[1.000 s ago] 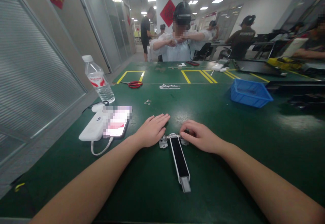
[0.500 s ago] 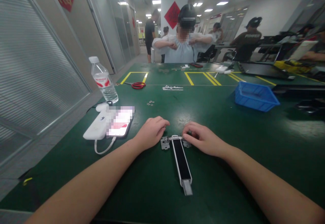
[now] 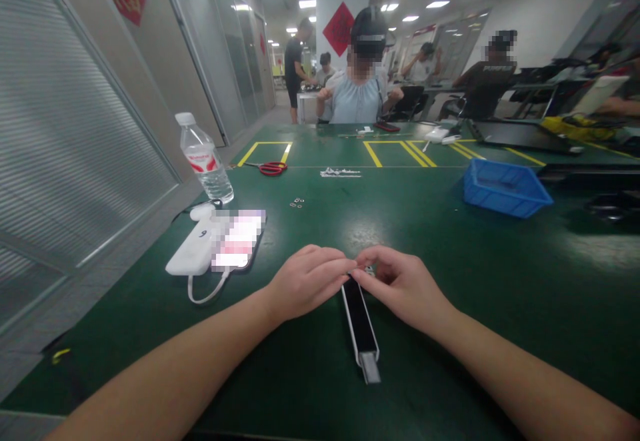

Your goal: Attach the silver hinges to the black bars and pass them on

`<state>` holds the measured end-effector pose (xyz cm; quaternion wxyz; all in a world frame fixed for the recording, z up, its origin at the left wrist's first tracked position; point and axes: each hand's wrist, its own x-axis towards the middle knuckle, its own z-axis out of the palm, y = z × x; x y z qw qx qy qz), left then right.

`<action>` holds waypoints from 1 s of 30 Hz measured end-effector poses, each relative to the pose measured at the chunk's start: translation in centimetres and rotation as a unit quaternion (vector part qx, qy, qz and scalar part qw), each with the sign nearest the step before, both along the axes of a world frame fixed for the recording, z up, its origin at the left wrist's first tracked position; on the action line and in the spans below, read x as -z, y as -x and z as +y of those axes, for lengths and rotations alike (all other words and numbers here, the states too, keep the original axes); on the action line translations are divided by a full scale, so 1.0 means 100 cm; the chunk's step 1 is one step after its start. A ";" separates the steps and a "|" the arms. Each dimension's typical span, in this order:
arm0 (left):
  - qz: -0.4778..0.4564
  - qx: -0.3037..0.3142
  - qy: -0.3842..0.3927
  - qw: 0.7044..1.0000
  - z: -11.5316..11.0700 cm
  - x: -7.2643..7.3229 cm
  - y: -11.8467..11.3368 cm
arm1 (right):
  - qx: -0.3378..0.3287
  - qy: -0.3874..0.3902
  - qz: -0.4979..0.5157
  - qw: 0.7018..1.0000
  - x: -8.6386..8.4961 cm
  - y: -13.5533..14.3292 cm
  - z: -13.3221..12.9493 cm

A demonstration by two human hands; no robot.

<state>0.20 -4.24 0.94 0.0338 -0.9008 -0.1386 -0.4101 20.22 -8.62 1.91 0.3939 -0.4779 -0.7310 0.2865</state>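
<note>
On the green table lies a long black strip with a white frame [image 3: 361, 314], a grey tab at its near end. My left hand [image 3: 313, 278] reaches over its far end, palm down, fingers together and pointing right. My right hand [image 3: 393, 278] meets it there, thumb and fingers drawn together in a pinch. The fingertips of both hands touch or nearly touch. Whatever is between them is hidden or too small to make out. The metal bracket at the strip's far end is mostly covered by my hands.
Left of my hands are a white power bank [image 3: 193, 244], a phone [image 3: 240, 241] and a water bottle [image 3: 204, 161]. Farther off lie small metal pieces [image 3: 297, 202], red scissors [image 3: 273, 168] and a blue bin [image 3: 505, 188]. A person [image 3: 357, 94] is across the table.
My left hand has moved right over the bracket, and my right hand has shifted slightly left, so the fingertips now meet. The person across has lowered and spread their hands.
</note>
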 end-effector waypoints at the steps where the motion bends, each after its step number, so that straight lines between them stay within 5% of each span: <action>1: -0.002 0.013 -0.004 1.000 -0.002 -0.001 0.000 | 0.000 0.009 0.011 1.000 0.000 0.001 -0.002; 15: 0.011 0.041 0.007 0.999 -0.006 -0.003 0.000 | -0.055 0.106 0.079 0.990 0.004 0.001 0.002; 24: 0.101 -0.064 0.097 0.988 0.009 -0.003 0.009 | -0.019 0.111 0.002 0.994 0.010 -0.038 0.035; 30: 0.150 -0.075 0.156 0.973 0.012 -0.004 0.010 | -0.048 0.116 -0.040 0.991 0.018 -0.039 0.036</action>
